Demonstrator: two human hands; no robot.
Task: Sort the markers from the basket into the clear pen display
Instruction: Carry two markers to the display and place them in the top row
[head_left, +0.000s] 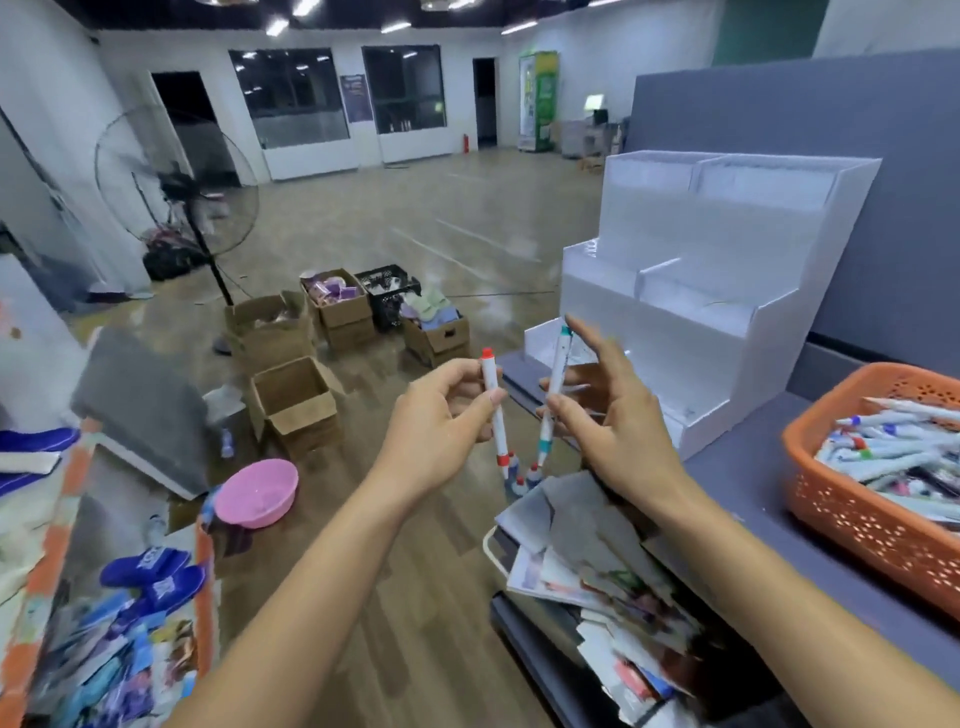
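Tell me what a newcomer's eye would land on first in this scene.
First, mid-frame, the left hand grips a red-capped marker while the right hand pinches a teal-capped marker, both held roughly upright. Behind them to the right stands the tiered clear pen display. At the far right sits an orange basket heaped with markers.
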